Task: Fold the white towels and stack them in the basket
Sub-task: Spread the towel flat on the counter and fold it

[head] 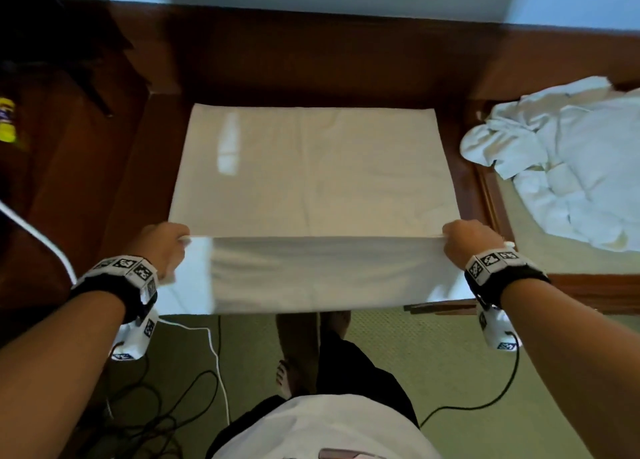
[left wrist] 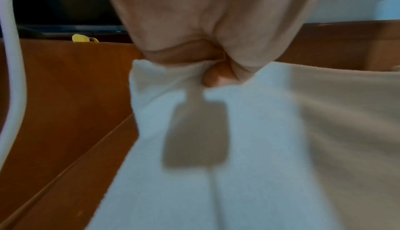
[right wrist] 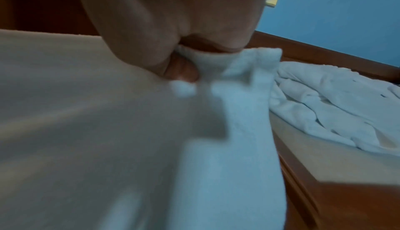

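Note:
A white towel (head: pixel 311 174) lies spread on the dark wooden table (head: pixel 242 60). Its near part hangs off the lifted near edge, held taut between both hands. My left hand (head: pixel 166 247) pinches the near left corner, the thumb and curled fingers closed on the cloth (left wrist: pixel 164 83). My right hand (head: pixel 467 244) pinches the near right corner the same way, with the towel's corner (right wrist: pixel 244 66) bunched in its fingers. The left wrist view shows my left hand (left wrist: pixel 205 45) from behind; the right wrist view shows my right hand (right wrist: pixel 173 37). No basket is in view.
A heap of crumpled white towels (head: pixel 571 167) lies on a surface to the right, also in the right wrist view (right wrist: pixel 335 107). A yellow object (head: pixel 7 122) sits at the far left. Cables (head: pixel 214 361) trail on the green floor by my feet.

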Tool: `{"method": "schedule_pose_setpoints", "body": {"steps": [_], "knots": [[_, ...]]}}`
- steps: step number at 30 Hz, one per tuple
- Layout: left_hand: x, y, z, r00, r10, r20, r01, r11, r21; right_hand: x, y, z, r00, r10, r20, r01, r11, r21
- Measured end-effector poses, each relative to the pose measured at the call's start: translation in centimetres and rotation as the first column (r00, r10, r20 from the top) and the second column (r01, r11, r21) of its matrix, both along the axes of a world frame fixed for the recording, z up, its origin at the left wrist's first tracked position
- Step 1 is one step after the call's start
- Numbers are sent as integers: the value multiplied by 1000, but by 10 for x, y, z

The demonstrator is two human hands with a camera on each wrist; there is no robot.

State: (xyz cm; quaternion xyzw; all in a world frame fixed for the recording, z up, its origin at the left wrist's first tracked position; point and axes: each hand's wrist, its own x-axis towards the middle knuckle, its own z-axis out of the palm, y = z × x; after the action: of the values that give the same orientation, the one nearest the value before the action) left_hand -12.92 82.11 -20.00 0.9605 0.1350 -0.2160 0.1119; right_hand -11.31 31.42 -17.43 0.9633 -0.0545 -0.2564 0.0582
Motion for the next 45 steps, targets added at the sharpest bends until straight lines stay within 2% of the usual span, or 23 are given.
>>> {"method": "schedule_pose_setpoints", "body": {"steps": [7, 13, 15, 17, 20, 23, 25, 27, 30, 33, 36, 39, 42, 45], "knots": [[73, 5, 19, 993, 15, 116, -17, 1000, 11, 84, 2, 9, 989, 27, 147, -33, 999, 35], [129, 3, -7, 996, 5, 92, -14, 996, 92, 151, 1, -25, 995, 41, 96, -45, 998, 44], [137, -1, -20, 991, -34, 130, 19, 993, 114, 158, -2, -42, 994, 34, 104, -39, 998, 42], [135, -7, -34, 979, -90, 182, 60, 985, 163, 155, -8, -63, 976, 49, 211, -56, 998, 27], [112, -24, -62, 975, -153, 160, 124, 976, 179, 130, -1, -89, 933, 16, 359, -70, 988, 138], [62, -42, -99, 977, -196, 84, 186, 976, 113, 86, 18, -116, 958, 35, 283, -106, 965, 238], [28, -47, -116, 981, -189, 43, 184, 977, 104, 52, 24, -133, 977, 119, 174, -158, 961, 226], [3, -47, -125, 984, -174, 26, 170, 978, 120, 26, 19, -145, 979, 161, 128, -184, 962, 199], [-4, -50, -124, 988, -150, 43, 144, 982, 120, 23, 22, -146, 981, 129, 143, -153, 972, 176], [10, -74, -117, 974, -196, 113, 190, 980, 62, 34, 60, -139, 974, 72, 215, -123, 964, 234], [15, -108, -123, 933, -338, 127, 333, 941, 59, 31, 126, -137, 929, 210, 303, -305, 901, 309], [12, -117, -134, 927, -359, 105, 349, 931, 102, 17, 164, -148, 876, 412, 251, -473, 835, 280], [10, -112, -137, 925, -361, 116, 349, 931, 107, 26, 132, -155, 877, 418, 236, -470, 850, 239], [11, -113, -137, 929, -353, 113, 342, 934, 105, 44, 54, -155, 944, 247, 219, -294, 930, 219]]}}
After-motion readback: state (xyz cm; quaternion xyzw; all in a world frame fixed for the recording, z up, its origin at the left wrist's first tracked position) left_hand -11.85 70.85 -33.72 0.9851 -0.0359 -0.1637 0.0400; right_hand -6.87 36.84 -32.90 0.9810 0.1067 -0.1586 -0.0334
